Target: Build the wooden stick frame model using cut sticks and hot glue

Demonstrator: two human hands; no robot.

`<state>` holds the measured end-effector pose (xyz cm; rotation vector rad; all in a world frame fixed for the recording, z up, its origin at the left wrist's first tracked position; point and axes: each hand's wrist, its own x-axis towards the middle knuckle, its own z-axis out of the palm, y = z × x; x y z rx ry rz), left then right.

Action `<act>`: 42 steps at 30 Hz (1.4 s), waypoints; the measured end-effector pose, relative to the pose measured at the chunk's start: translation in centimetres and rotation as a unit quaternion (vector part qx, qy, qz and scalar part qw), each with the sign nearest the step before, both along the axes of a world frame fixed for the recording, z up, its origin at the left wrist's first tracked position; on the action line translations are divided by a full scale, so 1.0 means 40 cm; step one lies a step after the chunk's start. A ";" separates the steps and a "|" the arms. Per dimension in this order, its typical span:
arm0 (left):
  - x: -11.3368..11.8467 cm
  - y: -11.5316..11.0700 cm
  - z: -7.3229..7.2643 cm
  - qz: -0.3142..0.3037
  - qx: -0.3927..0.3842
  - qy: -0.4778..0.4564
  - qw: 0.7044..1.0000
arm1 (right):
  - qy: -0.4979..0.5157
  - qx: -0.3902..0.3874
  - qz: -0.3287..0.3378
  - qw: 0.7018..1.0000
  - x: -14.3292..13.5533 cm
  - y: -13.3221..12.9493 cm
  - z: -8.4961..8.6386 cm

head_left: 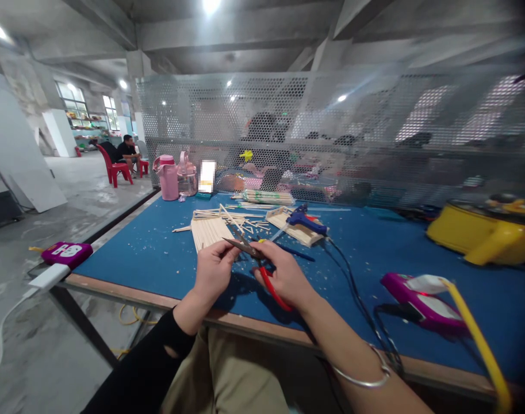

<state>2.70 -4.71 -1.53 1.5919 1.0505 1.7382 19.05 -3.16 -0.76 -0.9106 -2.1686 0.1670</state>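
Red-handled scissors (pixel 268 282) are in my right hand (pixel 283 273), their blades pointing left toward my left hand. My left hand (pixel 214 267) is closed in a pinch beside the blade tips; what its fingers hold is too small to name. Just behind my hands lies a flat panel of pale wooden sticks (pixel 210 231), with loose sticks and short cut pieces (pixel 257 223) to its right. Farther right, a blue glue gun (pixel 307 221) rests over a small wooden stick tray (pixel 288 225).
Bundled sticks (pixel 268 197), a pink bottle (pixel 168 178) and a phone (pixel 207 176) stand or lie at the back, before a mesh screen (pixel 227 115). Purple power strips (pixel 426 305) and a yellow container (pixel 482 233) are right. A person (pixel 128 150) sits far left.
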 end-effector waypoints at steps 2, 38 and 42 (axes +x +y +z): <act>0.001 0.000 0.001 -0.009 -0.001 -0.013 1.000 | 0.006 -0.004 0.006 1.000 -0.001 0.001 -0.001; 0.002 0.002 -0.004 0.003 0.014 0.004 1.000 | 0.001 0.030 0.009 1.000 -0.006 -0.008 0.017; 0.002 0.000 -0.003 -0.009 0.017 0.005 1.000 | -0.004 0.037 0.009 0.999 -0.006 -0.007 0.014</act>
